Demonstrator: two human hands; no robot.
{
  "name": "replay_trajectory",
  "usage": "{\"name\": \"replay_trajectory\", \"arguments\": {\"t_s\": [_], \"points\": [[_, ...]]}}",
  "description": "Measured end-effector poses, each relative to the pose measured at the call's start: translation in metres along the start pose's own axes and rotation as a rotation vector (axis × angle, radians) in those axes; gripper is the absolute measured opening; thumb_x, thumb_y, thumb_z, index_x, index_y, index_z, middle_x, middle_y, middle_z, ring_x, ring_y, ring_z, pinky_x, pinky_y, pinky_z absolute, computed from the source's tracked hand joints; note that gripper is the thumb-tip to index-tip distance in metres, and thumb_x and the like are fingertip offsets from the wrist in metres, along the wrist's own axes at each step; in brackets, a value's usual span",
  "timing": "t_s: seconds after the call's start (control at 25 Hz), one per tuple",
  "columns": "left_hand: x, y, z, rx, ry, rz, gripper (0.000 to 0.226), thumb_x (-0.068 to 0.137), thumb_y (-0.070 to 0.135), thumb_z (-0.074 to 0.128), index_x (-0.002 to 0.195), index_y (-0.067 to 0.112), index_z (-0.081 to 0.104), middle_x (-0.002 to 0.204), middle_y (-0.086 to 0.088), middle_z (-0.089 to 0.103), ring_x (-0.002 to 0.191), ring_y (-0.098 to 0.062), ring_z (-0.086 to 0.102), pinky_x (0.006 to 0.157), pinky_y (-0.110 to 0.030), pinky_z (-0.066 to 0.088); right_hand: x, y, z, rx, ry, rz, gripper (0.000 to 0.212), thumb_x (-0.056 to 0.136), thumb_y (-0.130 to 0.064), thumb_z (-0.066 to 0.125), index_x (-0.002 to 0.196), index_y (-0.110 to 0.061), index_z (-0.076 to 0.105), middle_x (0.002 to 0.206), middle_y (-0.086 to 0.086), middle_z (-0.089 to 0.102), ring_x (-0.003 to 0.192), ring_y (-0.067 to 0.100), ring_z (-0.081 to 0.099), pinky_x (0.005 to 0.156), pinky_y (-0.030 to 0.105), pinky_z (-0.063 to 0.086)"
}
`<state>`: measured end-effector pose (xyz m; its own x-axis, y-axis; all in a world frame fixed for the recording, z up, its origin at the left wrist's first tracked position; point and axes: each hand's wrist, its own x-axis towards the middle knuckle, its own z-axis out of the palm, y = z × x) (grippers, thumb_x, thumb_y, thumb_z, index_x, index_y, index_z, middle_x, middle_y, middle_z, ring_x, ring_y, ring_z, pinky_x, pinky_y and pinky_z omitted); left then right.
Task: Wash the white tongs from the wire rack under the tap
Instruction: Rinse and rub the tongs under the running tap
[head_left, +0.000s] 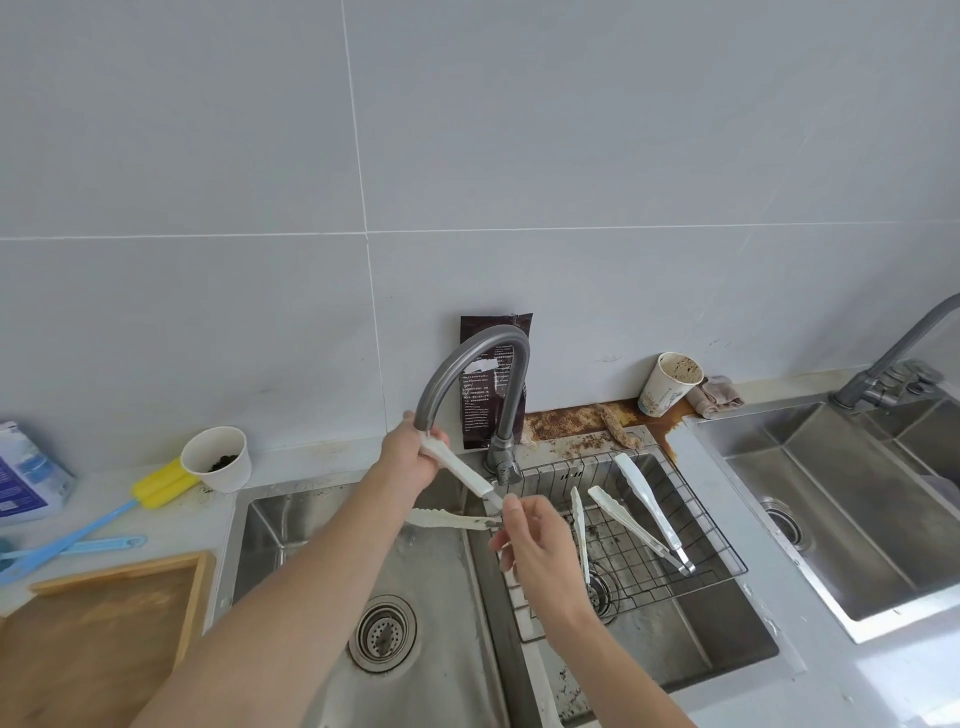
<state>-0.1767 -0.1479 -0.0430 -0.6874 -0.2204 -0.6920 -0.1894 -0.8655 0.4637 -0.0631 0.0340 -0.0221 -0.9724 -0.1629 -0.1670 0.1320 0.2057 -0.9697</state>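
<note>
The left hand (409, 457) grips 1 arm of the white tongs (460, 470) under the tap (511, 395) — the right hand (540, 553) pinches their metal hinge end.

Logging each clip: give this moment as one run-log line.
left hand: grips white tongs under tap spout | right hand: pinches hinge end | water: cannot tell | wire rack: holds other tongs

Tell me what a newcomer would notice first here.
At the centre, the left hand grips one arm of the spread white tongs under the curved grey tap, while the right hand pinches their hinge end. To the right, more tongs lie on a wire rack in the sink, with a rusty stain behind it.
</note>
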Motion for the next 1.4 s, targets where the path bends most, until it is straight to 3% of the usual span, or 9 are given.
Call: {"name": "replay_trajectory", "arguments": {"t_s": [0.12,0.36,0.48,0.64,0.8,0.96,1.16,1.28,1.4], "points": [[0.001,0.002,-0.004,0.09,-0.021,0.002,0.013,0.1,-0.001,0.041,0.107,0.005,0.05,0.073,-0.013,0.05,0.059,-0.02,0.048,0.055,-0.035,0.047,0.005,0.002,-0.008,-0.022,0.021,-0.015,0.022,0.1,-0.037,0.05,0.1,-0.017,0.059,0.069,0.0,0.067,0.056,0.013,0.051,0.054,0.029,0.042],[-0.001,0.015,-0.012,0.394,-0.111,-0.011,0.02,0.099,-0.005,0.039,0.116,0.0,0.048,0.09,-0.023,0.064,0.076,-0.031,0.066,0.061,-0.041,0.056,0.021,0.023,-0.025,0.087,0.111,0.126,0.025,0.104,-0.03,0.043,0.104,-0.018,0.066,0.067,0.001,0.063,0.05,0.009,0.048,0.047,0.022,0.04],[0.0,0.02,-0.019,0.558,-0.169,-0.038,0.015,0.097,0.0,0.052,0.112,-0.003,0.053,0.101,-0.027,0.065,0.082,-0.034,0.07,0.061,-0.038,0.06,0.026,0.03,-0.028,0.205,0.149,0.246,0.026,0.105,-0.027,0.042,0.106,-0.016,0.066,0.061,0.0,0.059,0.047,0.012,0.042,0.044,0.022,0.035],[0.006,0.021,-0.031,0.711,-0.221,-0.026,0.03,0.091,0.015,0.067,0.115,-0.001,0.057,0.106,-0.023,0.07,0.094,-0.031,0.072,0.075,-0.035,0.06,0.033,0.035,-0.03,0.45,0.14,0.443,0.025,0.105,-0.021,0.041,0.108,-0.009,0.064,0.057,0.0,0.052,0.043,0.011,0.036,0.045,0.024,0.031],[0.01,0.03,-0.044,0.79,-0.265,0.0,0.027,0.094,0.007,0.062,0.12,0.002,0.06,0.109,-0.02,0.069,0.104,-0.033,0.067,0.083,-0.039,0.059,0.034,0.04,-0.031,0.738,0.061,0.696,0.028,0.103,-0.016,0.041,0.085,-0.007,0.061,0.049,-0.003,0.044,0.034,0.008,0.03,0.036,0.019,0.027],[0.014,0.021,-0.048,0.708,-0.138,0.108,0.025,0.098,-0.001,0.049,0.123,0.002,0.056,0.11,-0.017,0.067,0.092,-0.025,0.068,0.061,-0.029,0.061,0.028,0.044,-0.014,0.88,-0.021,0.824,0.025,0.099,-0.009,0.042,0.078,-0.008,0.056,0.042,-0.007,0.039,0.027,0.005,0.03,0.032,0.015,0.025],[0.011,-0.019,-0.042,0.423,0.011,0.194,0.015,0.101,0.008,0.043,0.098,0.004,0.057,0.083,-0.016,0.073,0.082,-0.03,0.07,0.076,-0.041,0.058,0.016,0.04,0.028,1.0,-0.131,0.912,0.012,0.081,-0.002,0.049,0.078,-0.008,0.058,0.039,-0.008,0.037,0.025,0.006,0.029,0.031,0.014,0.024],[0.002,-0.046,-0.036,0.189,-0.002,0.12,0.023,0.101,0.015,0.038,0.087,0.005,0.053,0.055,-0.011,0.068,0.046,-0.021,0.064,0.049,-0.024,0.054,0.019,0.032,0.044,1.018,-0.114,0.931,0.015,0.088,-0.001,0.047,0.08,-0.009,0.057,0.04,-0.008,0.036,0.025,0.006,0.027,0.031,0.014,0.024],[-0.003,-0.056,-0.032,0.152,0.025,0.121,0.024,0.097,0.013,0.035,0.078,0.009,0.05,0.049,-0.008,0.06,0.033,-0.015,0.049,0.034,-0.015,0.037,0.02,0.031,0.043,1.013,-0.1,0.926,0.023,0.098,-0.009,0.041,0.081,-0.011,0.056,0.039,-0.008,0.035,0.025,0.006,0.026,0.032,0.014,0.022]]}}
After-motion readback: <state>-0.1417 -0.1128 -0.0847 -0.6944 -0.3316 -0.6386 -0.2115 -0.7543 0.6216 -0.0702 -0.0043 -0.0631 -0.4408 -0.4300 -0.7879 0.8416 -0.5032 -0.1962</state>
